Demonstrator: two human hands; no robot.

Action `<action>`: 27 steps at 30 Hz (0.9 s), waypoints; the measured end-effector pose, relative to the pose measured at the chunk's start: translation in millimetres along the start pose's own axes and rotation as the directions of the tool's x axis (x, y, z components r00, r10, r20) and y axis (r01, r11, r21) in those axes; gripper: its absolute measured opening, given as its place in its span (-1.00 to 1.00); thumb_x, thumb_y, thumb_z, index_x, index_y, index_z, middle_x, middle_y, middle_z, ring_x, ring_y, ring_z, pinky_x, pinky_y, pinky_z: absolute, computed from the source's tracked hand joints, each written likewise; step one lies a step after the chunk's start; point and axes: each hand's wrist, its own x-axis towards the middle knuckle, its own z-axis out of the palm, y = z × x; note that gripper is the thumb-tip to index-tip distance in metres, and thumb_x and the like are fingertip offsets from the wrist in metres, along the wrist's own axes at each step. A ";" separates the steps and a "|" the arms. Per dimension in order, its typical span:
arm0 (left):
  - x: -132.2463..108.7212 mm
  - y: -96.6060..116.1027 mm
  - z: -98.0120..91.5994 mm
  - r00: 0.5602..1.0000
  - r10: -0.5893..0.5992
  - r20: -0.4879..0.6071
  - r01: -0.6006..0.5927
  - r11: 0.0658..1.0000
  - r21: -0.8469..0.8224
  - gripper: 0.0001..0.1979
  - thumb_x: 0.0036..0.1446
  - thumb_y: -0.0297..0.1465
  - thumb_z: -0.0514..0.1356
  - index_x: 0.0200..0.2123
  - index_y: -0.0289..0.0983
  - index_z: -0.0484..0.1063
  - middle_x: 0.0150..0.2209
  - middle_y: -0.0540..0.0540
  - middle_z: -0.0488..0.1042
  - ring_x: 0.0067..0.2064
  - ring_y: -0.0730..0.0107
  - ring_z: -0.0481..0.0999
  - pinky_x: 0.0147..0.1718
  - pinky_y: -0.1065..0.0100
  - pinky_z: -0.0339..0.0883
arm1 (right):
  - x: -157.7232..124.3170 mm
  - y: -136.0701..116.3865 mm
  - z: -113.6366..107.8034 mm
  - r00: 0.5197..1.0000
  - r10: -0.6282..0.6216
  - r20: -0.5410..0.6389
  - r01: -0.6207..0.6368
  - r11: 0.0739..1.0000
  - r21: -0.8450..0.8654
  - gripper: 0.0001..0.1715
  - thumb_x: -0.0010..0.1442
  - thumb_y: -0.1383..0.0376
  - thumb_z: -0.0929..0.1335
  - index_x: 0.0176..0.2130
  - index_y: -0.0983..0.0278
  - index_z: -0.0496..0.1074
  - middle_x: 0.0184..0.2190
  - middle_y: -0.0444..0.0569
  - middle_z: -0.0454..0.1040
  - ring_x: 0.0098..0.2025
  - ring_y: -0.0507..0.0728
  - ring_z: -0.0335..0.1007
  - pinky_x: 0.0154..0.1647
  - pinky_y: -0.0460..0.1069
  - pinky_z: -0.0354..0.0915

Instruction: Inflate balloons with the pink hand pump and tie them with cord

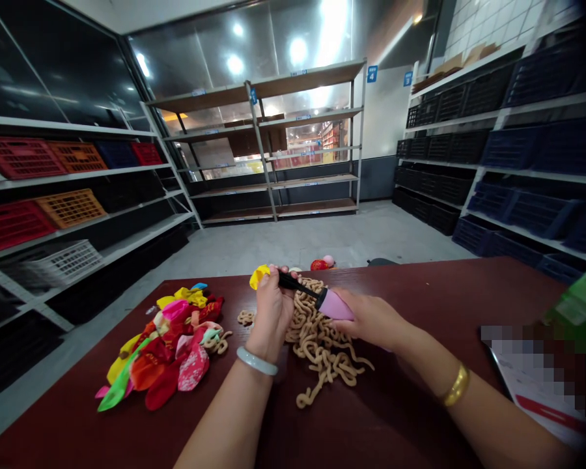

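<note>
My left hand point(276, 301) is closed round the black nozzle end of a hand balloon pump, pinching a small yellow balloon point(260, 277) at its tip. The pump's lilac body point(336, 305) is gripped by my right hand point(371, 319), and its black shaft point(293, 283) slants between the two hands. Under the pump lies a tangled heap of long tan balloons point(317, 339), limp and curled. To the left of my left hand, flat balloons in many colours point(170, 345) are piled up. A few tan curls point(245, 317) lie apart from the heap.
The dark red table point(410, 417) carries all this. At right are a tablet-like object point(508, 365), partly blurred, and something green point(581, 306). Beyond the far edge sit a red round balloon point(318, 264) and a pink one point(329, 260). Shelves with crates point(17, 156) line the room.
</note>
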 end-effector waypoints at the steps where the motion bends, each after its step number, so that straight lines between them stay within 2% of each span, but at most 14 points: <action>1: 2.1 1.7 -2.2 1.000 0.003 -0.009 -0.003 1.000 -0.001 -0.81 0.11 -0.36 0.28 -0.36 -0.25 0.29 -0.41 0.02 0.39 -0.39 0.42 0.46 -0.33 0.31 0.39 | 0.5 1.0 1.5 1.000 -0.008 -0.006 0.008 1.000 -0.002 -0.24 0.15 -0.02 0.33 0.25 0.11 0.15 0.06 0.04 0.46 -0.01 0.33 0.44 -0.15 0.10 0.26; 5: 9.5 7.9 -9.8 0.999 0.038 -0.026 -0.039 0.999 -0.012 -0.81 0.12 -0.35 0.27 -0.37 -0.25 0.27 -0.42 0.01 0.38 -0.40 0.39 0.46 -0.35 0.27 0.38 | 2.8 7.0 6.1 1.000 0.001 -0.030 -0.002 0.999 -0.035 -0.28 0.08 0.04 0.38 0.18 0.14 0.22 0.01 0.05 0.48 -0.03 0.33 0.44 -0.19 0.10 0.27; 10: 14.7 15.2 -13.9 0.997 0.063 -0.043 -0.065 0.997 -0.033 -0.80 0.12 -0.34 0.26 -0.37 -0.24 0.26 -0.43 0.02 0.38 -0.39 0.38 0.47 -0.35 0.28 0.37 | 3.4 16.2 4.8 0.999 0.040 -0.002 -0.040 0.998 -0.058 -0.39 0.02 0.10 0.41 0.06 0.15 0.31 -0.13 0.02 0.53 -0.12 0.30 0.46 -0.26 0.06 0.24; 16: 18.7 22.9 -16.2 0.993 0.111 -0.050 -0.114 0.992 -0.059 -0.85 0.15 -0.39 0.23 -0.36 -0.25 0.28 -0.43 0.02 0.38 -0.41 0.37 0.46 -0.37 0.26 0.36 | 0.6 23.4 -7.6 0.999 0.022 0.050 -0.021 0.999 -0.024 -0.43 0.06 0.07 0.40 0.06 0.07 0.34 -0.13 -0.08 0.54 -0.13 0.24 0.47 -0.23 0.03 0.24; 19: 20.1 29.6 -16.4 0.991 0.122 -0.062 -0.126 0.990 -0.069 -0.84 0.16 -0.36 0.23 -0.36 -0.25 0.28 -0.44 0.01 0.38 -0.40 0.37 0.46 -0.35 0.25 0.37 | -0.6 25.2 -14.3 0.999 0.023 0.049 -0.022 0.999 -0.036 -0.49 0.09 0.03 0.38 0.04 0.03 0.36 -0.15 -0.12 0.55 -0.16 0.22 0.48 -0.26 0.01 0.24; 22: 20.9 36.0 -16.1 0.988 0.133 -0.078 -0.139 0.988 -0.070 -0.83 0.17 -0.34 0.22 -0.36 -0.26 0.28 -0.44 -0.01 0.39 -0.40 0.37 0.46 -0.35 0.26 0.37 | -1.9 24.7 -19.6 0.998 0.047 0.033 -0.045 0.997 -0.066 -0.45 0.10 -0.03 0.36 0.07 -0.01 0.35 -0.14 -0.12 0.56 -0.17 0.23 0.50 -0.29 0.02 0.23; 27: 19.7 29.2 -15.3 0.982 0.160 -0.096 -0.166 0.984 -0.061 -0.85 0.16 -0.38 0.23 -0.37 -0.27 0.28 -0.45 0.00 0.40 -0.41 0.41 0.47 -0.37 0.31 0.38 | -5.5 24.3 -25.3 0.998 0.062 0.033 -0.057 0.990 -0.126 -0.48 0.08 0.01 0.36 0.05 0.02 0.37 -0.16 -0.08 0.57 -0.18 0.25 0.50 -0.32 0.03 0.20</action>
